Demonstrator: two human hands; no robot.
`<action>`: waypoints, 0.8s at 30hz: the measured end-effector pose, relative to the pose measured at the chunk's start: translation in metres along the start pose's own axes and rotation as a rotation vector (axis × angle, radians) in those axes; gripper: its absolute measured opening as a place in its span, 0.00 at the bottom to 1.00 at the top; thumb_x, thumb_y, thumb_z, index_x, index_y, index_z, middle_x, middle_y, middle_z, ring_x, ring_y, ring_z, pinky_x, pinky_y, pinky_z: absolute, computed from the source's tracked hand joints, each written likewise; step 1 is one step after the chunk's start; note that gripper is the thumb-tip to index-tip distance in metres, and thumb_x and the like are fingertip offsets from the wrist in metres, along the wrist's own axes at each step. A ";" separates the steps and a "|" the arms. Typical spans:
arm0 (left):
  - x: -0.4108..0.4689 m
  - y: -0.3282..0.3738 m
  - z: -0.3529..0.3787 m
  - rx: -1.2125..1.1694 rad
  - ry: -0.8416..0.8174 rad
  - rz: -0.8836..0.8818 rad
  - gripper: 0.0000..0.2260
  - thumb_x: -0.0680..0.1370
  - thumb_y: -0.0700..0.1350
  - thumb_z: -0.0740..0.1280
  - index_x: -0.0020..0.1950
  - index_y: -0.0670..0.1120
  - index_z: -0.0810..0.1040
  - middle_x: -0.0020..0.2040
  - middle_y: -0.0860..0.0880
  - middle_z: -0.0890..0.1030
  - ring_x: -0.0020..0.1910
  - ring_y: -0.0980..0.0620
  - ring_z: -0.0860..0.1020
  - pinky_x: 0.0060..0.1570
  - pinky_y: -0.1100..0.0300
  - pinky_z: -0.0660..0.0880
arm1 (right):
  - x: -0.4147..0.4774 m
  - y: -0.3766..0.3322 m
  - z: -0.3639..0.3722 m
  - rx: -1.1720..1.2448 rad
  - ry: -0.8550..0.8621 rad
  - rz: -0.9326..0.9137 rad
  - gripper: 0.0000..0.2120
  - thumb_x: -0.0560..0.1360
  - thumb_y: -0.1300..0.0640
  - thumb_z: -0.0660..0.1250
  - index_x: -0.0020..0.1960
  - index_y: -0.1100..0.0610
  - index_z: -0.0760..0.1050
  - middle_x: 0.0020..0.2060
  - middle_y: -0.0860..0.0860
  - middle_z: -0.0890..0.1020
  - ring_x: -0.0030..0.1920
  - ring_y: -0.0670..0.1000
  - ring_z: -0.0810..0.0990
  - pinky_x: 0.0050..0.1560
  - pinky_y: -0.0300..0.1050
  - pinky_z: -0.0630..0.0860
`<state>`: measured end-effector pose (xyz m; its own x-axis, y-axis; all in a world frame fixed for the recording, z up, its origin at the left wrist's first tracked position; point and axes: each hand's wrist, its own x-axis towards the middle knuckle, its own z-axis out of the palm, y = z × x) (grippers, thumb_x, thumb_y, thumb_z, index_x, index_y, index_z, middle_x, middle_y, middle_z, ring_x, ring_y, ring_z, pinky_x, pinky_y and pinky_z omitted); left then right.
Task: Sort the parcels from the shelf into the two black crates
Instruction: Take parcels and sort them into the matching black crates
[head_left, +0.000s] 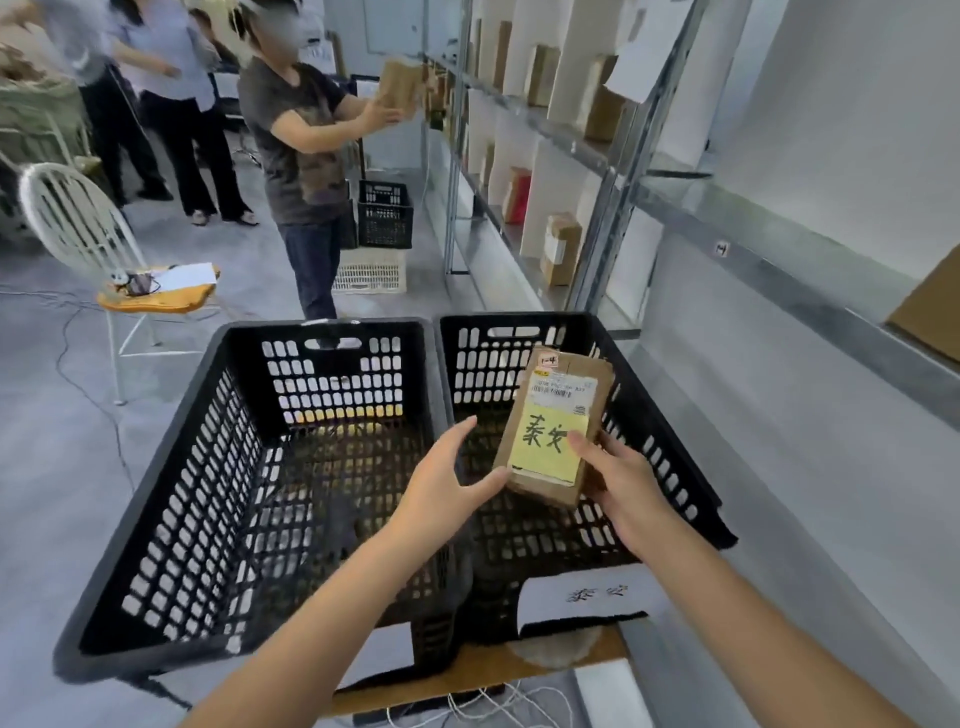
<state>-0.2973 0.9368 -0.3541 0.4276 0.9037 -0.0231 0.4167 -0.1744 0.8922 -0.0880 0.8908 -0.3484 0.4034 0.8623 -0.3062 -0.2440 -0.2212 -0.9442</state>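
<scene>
the right crate sits under the parcel, gripped at its near edge by the right hand with the open left hand at a corner; the person should check its yellow note against the crate's white tag, then lower it in flat.

Two black crates stand side by side on what looks like a wooden tabletop. At the right, a metal shelf carries cardboard parcels upright between white dividers. The grey floor bears a white chair and a farther black crate stacked on a white crate.
</scene>
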 end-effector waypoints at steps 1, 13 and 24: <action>0.004 -0.001 0.003 0.013 -0.017 0.006 0.36 0.76 0.57 0.70 0.80 0.53 0.57 0.78 0.55 0.61 0.76 0.56 0.60 0.75 0.55 0.60 | 0.005 0.001 -0.002 -0.004 -0.001 0.012 0.15 0.76 0.56 0.70 0.63 0.53 0.77 0.52 0.51 0.86 0.54 0.52 0.84 0.55 0.50 0.79; 0.067 -0.007 0.026 0.156 -0.040 0.012 0.39 0.77 0.55 0.70 0.81 0.50 0.52 0.80 0.55 0.58 0.77 0.58 0.57 0.72 0.63 0.55 | 0.090 -0.003 -0.015 -0.051 -0.093 0.145 0.19 0.76 0.59 0.70 0.66 0.59 0.74 0.53 0.54 0.85 0.57 0.54 0.83 0.57 0.52 0.79; 0.156 0.000 0.061 0.103 0.084 -0.187 0.38 0.76 0.52 0.71 0.80 0.49 0.54 0.79 0.53 0.59 0.77 0.55 0.58 0.73 0.59 0.57 | 0.201 -0.011 -0.025 -0.072 -0.185 0.237 0.17 0.76 0.58 0.70 0.63 0.62 0.76 0.53 0.56 0.85 0.55 0.55 0.83 0.53 0.51 0.79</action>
<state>-0.1817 1.0537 -0.3853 0.2691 0.9525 -0.1425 0.5639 -0.0359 0.8251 0.0180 1.0555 -0.4023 0.1740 0.8496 -0.4979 -0.2462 -0.4520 -0.8574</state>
